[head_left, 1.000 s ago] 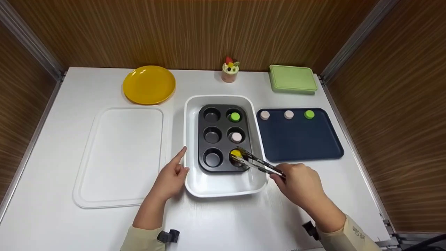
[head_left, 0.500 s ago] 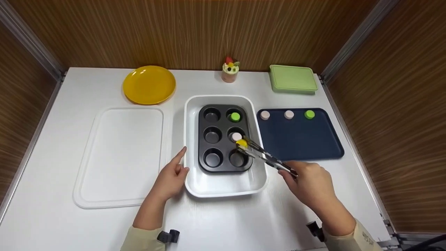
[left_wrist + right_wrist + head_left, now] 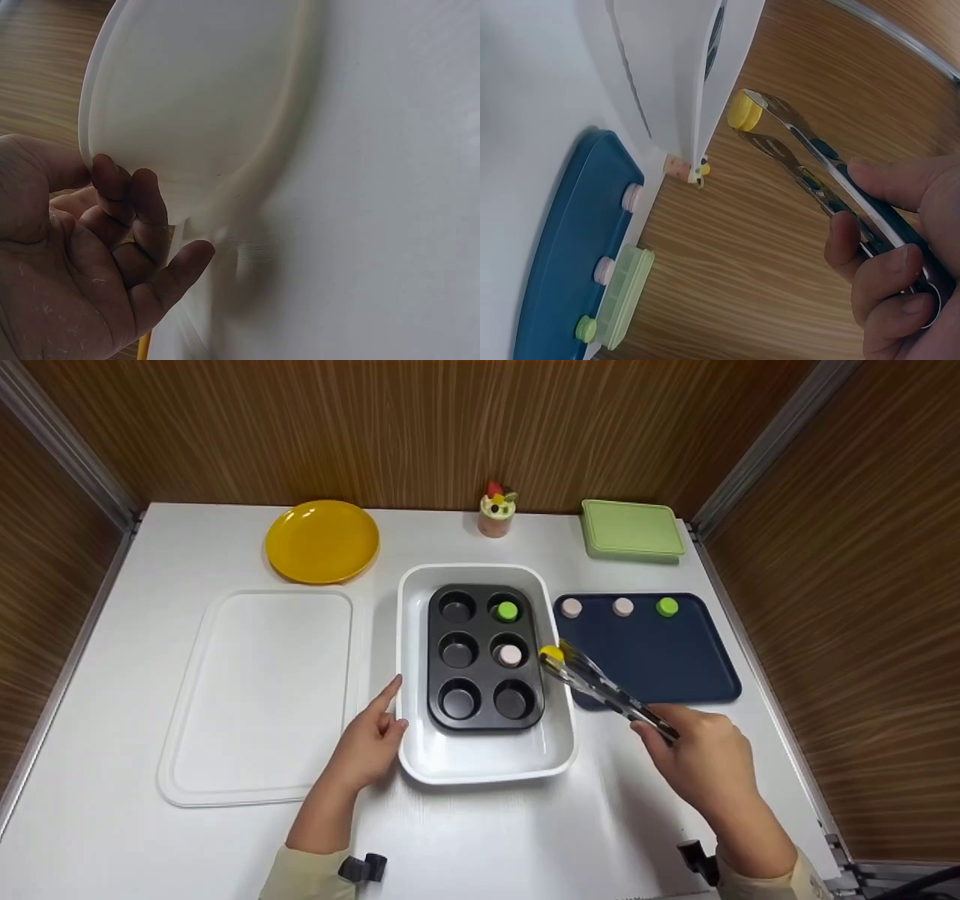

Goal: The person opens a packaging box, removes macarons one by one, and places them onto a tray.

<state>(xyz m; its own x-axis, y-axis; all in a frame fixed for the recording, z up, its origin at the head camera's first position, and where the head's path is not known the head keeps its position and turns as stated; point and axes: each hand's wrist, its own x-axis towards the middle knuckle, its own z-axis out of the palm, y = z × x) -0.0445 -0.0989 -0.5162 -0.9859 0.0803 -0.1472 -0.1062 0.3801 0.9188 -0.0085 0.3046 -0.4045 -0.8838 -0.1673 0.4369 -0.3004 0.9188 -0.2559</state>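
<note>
In the head view my right hand (image 3: pixel 709 757) grips a pair of metal tongs (image 3: pixel 607 690). A yellow macaron (image 3: pixel 552 653) is pinched between the tongs' tips, over the right rim of the white basin (image 3: pixel 480 761). In the right wrist view this macaron (image 3: pixel 744 111) shows two rounded layers, held in the air. A dark muffin tin (image 3: pixel 486 712) lies inside the basin. Its right column holds a green macaron (image 3: pixel 507 611) at the back and a pink macaron (image 3: pixel 510 655) in the middle. My left hand (image 3: pixel 367 750) touches the basin's left side, index finger extended.
Right of the basin lies a navy tray (image 3: pixel 652 660) with two pink macarons and one green along its back edge. A light green box (image 3: pixel 634 529), a dessert cup (image 3: pixel 496 516) and a yellow plate (image 3: pixel 322 542) stand behind. A white lid (image 3: pixel 262 697) lies left.
The tongs have lifted the yellow macaron out of the front right muffin cup and carried it right, to the basin's rim. My left hand stays in place.
</note>
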